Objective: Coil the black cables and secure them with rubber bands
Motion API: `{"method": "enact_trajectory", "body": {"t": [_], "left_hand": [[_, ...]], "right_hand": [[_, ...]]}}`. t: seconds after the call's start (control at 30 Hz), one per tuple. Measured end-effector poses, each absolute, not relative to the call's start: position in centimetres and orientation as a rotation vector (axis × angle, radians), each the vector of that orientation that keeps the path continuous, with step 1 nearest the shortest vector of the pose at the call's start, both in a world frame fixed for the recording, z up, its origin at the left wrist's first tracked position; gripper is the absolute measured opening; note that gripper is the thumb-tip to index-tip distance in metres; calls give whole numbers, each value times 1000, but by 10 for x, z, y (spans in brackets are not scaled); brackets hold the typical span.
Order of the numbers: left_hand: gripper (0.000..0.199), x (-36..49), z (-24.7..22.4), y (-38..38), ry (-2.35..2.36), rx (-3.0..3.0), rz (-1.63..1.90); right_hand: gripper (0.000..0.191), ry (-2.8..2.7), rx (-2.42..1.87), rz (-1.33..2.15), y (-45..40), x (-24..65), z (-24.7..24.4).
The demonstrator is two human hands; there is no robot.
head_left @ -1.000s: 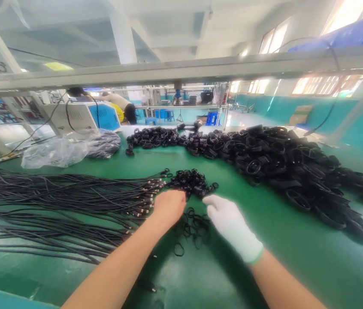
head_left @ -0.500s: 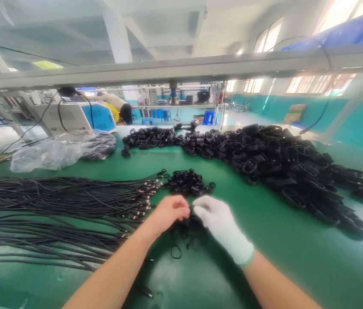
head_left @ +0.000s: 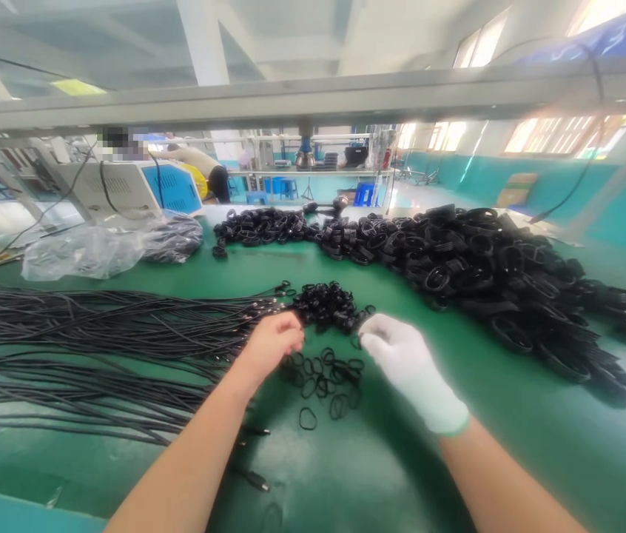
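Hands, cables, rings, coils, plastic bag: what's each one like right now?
Left hand: bare, fingers curled, grip unclear
Right hand: gloved, fingers bent, grip unclear
Long cables: laid out in two bunches
Ring pile: heaped
Loose rings: scattered
Black coils: heaped
Plastic bag: crumpled

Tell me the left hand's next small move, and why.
Perhaps lower the bare left hand onto one of the loose black loops: they lie spread out near it on the green tabletop, probably easier to single out than anything in the dense black heap.
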State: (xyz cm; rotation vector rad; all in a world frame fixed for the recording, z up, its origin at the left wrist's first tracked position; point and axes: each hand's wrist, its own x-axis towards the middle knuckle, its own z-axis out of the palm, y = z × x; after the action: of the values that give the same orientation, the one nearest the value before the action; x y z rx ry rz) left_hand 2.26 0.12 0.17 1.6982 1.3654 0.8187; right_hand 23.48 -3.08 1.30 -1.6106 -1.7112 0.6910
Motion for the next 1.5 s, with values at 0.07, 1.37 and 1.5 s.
{"method": "enact_trajectory", "body": {"t": [0.07,1.37,1.5], "left_hand": [[11,22,7,-6,1357,1825,687],[14,64,10,8,1093,1359,845],[20,66,4,-2,1026,1241,865]], "right_hand": [[16,-1792,-1677,653,-28,244,17],[34,-1213,-1189,1205,-27,215,-3],[27,-1134,-1092,1331,-25,216,-12]]}}
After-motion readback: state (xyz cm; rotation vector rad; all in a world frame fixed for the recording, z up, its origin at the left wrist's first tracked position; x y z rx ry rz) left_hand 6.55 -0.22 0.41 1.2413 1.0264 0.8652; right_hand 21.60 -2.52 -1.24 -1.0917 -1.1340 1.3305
